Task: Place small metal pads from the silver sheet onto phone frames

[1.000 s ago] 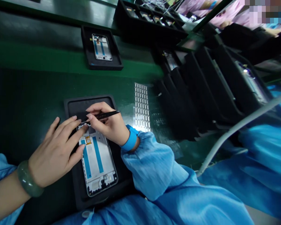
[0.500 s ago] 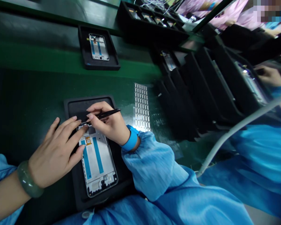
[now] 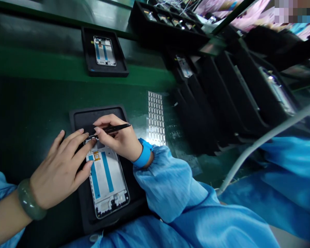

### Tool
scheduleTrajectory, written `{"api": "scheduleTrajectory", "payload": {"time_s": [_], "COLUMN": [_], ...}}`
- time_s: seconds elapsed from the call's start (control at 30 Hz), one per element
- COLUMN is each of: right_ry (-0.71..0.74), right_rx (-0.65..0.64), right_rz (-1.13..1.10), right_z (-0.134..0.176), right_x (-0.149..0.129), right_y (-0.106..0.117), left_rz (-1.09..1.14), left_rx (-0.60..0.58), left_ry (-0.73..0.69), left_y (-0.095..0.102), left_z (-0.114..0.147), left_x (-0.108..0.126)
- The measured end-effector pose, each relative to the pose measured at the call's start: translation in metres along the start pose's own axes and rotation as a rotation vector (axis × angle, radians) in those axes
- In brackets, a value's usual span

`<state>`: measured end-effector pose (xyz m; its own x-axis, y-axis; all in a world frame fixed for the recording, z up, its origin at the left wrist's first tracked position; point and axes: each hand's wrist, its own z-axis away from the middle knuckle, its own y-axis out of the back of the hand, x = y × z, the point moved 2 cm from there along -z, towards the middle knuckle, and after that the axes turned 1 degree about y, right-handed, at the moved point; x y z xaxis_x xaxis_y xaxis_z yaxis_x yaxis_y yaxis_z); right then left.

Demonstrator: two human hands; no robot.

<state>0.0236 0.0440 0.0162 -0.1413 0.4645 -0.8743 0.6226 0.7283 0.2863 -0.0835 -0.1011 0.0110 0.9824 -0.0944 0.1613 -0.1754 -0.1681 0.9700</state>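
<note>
A phone frame (image 3: 104,182) with two blue strips and an orange flex connector lies in a black foam tray (image 3: 76,120). My left hand (image 3: 62,165) is open, its fingers stretched out and the fingertips resting at the frame's upper end. Between thumb and fingers of my right hand (image 3: 116,137) is a pair of slim black tweezers (image 3: 119,127), slanting down toward that same upper edge. Their tips are hidden behind my fingers, so I cannot tell what they touch.
Right of the tray lies a sheet of small pale stickers (image 3: 155,117). Another foam tray (image 3: 122,69) with a phone frame stands farther back. Black trays (image 3: 222,103) stand on edge at the right, near a grey cable (image 3: 248,148) and a blue-clothed person (image 3: 286,179).
My right hand has dipped slightly, and the tweezers lie a little flatter. My left hand stays on the frame. At the far right, another person's hand has left the view.
</note>
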Motion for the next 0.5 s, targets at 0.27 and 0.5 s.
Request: {"api": "scheduleTrajectory", "payload": {"time_s": [0.27, 0.5], "right_ry": [0.052, 0.102], "right_rx": [-0.009, -0.009], "right_rz": [0.068, 0.145], "right_z": [0.0003, 0.0013], "right_x": [-0.0003, -0.0024], "right_y": [0.0001, -0.0009], "left_rz": [-0.001, -0.006], "left_rx": [0.005, 0.011], "left_ry": [-0.005, -0.006], "left_y": [0.0, -0.0002], "left_z": [-0.0005, 0.0001], "left_x": [0.0002, 0.0003]}}
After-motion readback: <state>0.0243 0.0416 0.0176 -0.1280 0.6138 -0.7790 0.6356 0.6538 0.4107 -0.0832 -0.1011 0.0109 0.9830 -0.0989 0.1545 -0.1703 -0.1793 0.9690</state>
